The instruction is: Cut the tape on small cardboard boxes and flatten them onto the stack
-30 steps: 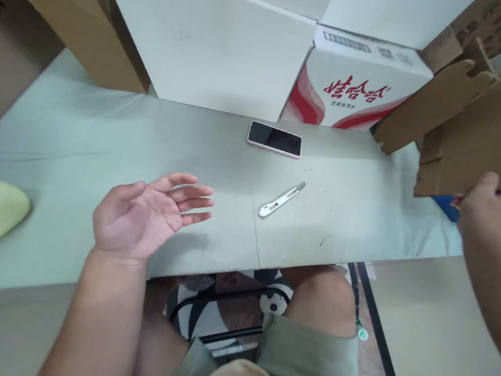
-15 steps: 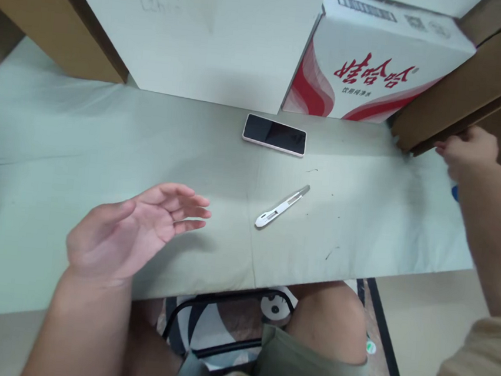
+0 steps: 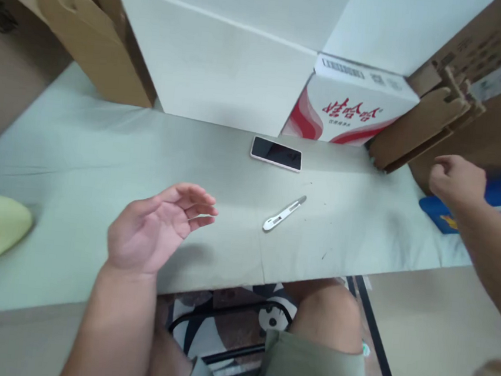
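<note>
Place: a packing or storage room, makeshift.
Cartons: white boxes (image 3: pixel 212 72), a printed drinks carton (image 3: pixel 351 106) and flattened cardboard (image 3: pixel 415 130) stacked beyond the fingers.
Tabletop (image 3: pixel 80 154): cloth-covered, with a small cutter (image 3: pixel 284 213) lying loose.

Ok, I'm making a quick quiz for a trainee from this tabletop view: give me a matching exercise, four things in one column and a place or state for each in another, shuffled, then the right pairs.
Things:
1. phone
2. white cutter
3. left hand
4. right hand

Places or states:
A. open, palm up, holding nothing
B. loosely curled, near the leaning cardboard sheets
C. screen up, dark, just before the red-and-white carton
D. lying slantwise near the table's middle, touched by no hand

Pairs: 1-C, 2-D, 3-A, 4-B
</note>
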`<state>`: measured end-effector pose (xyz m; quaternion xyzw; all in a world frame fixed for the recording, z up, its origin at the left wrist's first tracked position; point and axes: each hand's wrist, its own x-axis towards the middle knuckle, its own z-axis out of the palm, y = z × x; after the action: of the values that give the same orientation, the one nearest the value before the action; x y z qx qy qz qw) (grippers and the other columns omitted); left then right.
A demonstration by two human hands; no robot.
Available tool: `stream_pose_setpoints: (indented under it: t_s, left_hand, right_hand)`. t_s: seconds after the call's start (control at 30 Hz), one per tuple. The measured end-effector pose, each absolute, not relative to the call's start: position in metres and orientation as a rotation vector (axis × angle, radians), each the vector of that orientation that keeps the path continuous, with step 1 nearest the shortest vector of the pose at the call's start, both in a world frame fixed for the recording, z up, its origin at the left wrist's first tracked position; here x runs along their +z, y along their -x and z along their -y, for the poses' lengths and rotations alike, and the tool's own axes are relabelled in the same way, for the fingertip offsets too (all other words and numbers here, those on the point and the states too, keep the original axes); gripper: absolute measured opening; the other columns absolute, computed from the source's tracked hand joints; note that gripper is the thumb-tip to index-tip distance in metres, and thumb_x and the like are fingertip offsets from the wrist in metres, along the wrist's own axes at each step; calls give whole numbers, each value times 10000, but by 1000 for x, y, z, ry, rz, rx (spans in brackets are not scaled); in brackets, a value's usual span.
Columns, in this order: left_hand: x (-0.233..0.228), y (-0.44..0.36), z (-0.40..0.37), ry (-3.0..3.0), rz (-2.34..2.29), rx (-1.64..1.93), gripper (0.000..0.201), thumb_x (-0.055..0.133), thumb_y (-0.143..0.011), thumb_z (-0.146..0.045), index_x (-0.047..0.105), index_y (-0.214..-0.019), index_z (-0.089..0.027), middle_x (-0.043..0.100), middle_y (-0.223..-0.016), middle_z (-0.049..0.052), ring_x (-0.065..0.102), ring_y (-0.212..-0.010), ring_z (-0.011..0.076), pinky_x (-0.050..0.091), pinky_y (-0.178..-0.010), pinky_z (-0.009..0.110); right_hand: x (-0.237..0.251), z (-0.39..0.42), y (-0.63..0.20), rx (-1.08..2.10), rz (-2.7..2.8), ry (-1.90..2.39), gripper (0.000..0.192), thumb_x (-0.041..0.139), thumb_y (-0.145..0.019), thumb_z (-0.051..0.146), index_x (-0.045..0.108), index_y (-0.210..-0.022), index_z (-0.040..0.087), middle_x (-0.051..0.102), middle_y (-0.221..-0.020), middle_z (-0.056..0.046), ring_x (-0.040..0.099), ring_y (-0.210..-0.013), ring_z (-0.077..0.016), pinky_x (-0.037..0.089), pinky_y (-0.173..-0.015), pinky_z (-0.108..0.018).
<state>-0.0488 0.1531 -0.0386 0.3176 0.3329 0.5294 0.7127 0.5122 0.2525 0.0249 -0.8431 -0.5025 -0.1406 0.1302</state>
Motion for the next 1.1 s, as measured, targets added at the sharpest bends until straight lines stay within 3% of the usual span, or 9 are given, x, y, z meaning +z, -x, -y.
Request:
stream_pose_setpoints:
  t_s: [0.17,0.3,0.4,0.53,0.63,0.7,0.8,0.97,1.1]
  left_hand:
    - [-28,64,-144,-464,-989,1374,216,825,-602,-298,713,-754,-193,739,-771,18,683,-708,147,569,-661,239]
    - [-24,88,-143,-353,-875,1481,313,823,-503,-168,567,-681,-201,675,-725,-52,639,-627,98,540,-645,222]
    - [-25,104,-147,-365,-905,1553,325,826,-504,-168,540,-655,-189,666,-735,-57,639,-625,73,523,-660,198]
    - [-26,115,-152,-354,-914,1553,300,805,-515,-178,534,-644,-184,649,-746,-62,625,-614,58,500,-664,197]
    - [-24,118,-155,-379,-920,1546,277,797,-525,-185,549,-649,-186,653,-756,-54,630,-629,66,485,-678,207]
    - [-24,120,-157,-378,-919,1580,280,796,-519,-193,549,-652,-189,643,-747,-51,621,-629,74,479,-685,221]
    - [-29,121,-163,-279,-959,1721,297,765,-502,-198,525,-676,-201,606,-733,-53,604,-649,90,461,-688,236]
    - [-42,127,-172,-48,-1176,2019,210,614,-595,-265,487,-758,-227,571,-783,-13,616,-767,136,434,-715,257]
    - [-47,134,-174,-67,-1369,2184,183,576,-659,-279,514,-826,-238,599,-940,17,636,-990,177,444,-854,294]
  right_hand:
    - [59,-264,-379,-233,1751,2192,220,650,-797,26,743,-939,165,769,-992,-184,690,-900,-250,496,-889,-390]
    - [36,-282,-223,137,1967,1704,205,559,-842,84,720,-939,164,715,-849,-107,635,-743,-209,507,-783,-361]
    - [11,-309,-109,346,2183,1405,234,597,-842,126,743,-1013,192,734,-1077,-86,691,-840,-189,557,-823,-328]
    - [-5,-372,15,383,2252,983,335,600,-797,86,746,-1081,184,563,-1499,-137,706,-952,-202,588,-985,-413]
    - [-5,-421,72,365,2165,995,178,638,-778,99,743,-905,166,578,-1460,-129,619,-1323,-315,503,-1179,-523]
    - [-5,-443,91,412,2145,1027,82,655,-802,136,710,-773,189,695,-1171,-116,637,-1293,-344,517,-1158,-571]
    - [-6,-452,95,501,2156,1143,169,658,-819,143,661,-665,212,676,-790,-74,727,-1002,-331,586,-1022,-571]
    - [4,-395,55,473,2143,1007,175,585,-846,127,732,-783,199,744,-905,-64,723,-989,-280,581,-998,-468]
    - [19,-296,-18,420,2110,794,214,548,-873,133,746,-845,209,756,-961,-63,711,-956,-235,594,-927,-397]
